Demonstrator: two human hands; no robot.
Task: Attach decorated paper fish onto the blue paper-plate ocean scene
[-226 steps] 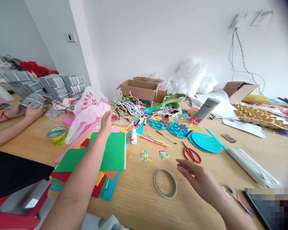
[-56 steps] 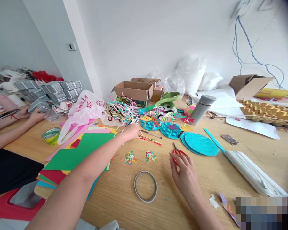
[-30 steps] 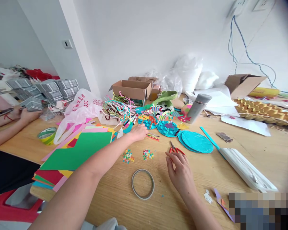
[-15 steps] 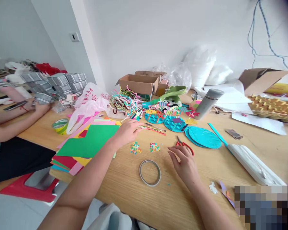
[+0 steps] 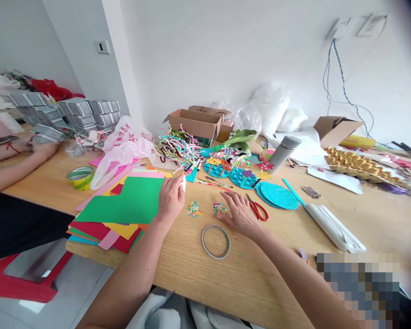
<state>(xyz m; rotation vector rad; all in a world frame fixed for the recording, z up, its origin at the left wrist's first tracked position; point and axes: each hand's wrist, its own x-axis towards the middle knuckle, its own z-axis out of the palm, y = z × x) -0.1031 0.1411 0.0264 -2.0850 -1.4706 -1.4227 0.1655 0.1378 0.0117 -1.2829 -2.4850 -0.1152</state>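
My left hand (image 5: 171, 197) is closed at the right edge of the green paper (image 5: 123, 203), and a small white thing (image 5: 183, 183) shows past its fingers; its kind is mostly hidden. My right hand (image 5: 240, 211) has its fingers stretched out, the tips at the right-hand heap of tiny coloured paper bits (image 5: 219, 209). Between the hands lies a second heap of paper bits (image 5: 193, 209). Just right of my right hand are red-handled pliers or snips (image 5: 260, 211). Nearer me, a roll of tape (image 5: 203, 246) lies flat on the wooden table.
Blue discs (image 5: 281, 197) and paper fish (image 5: 241, 161) lie ahead, with a grey flask (image 5: 285, 154) behind. Pipe cleaners (image 5: 174, 148) are heaped before a cardboard box (image 5: 195, 122). A white glue gun or similar case (image 5: 335, 227) lies right. Another person's hands (image 5: 43, 148) hold a grey block at left.
My left hand has drawn back from the thin sticks and now has a white thing in it. My right hand has moved left from the red-handled tool to the paper bits. The view has turned right.
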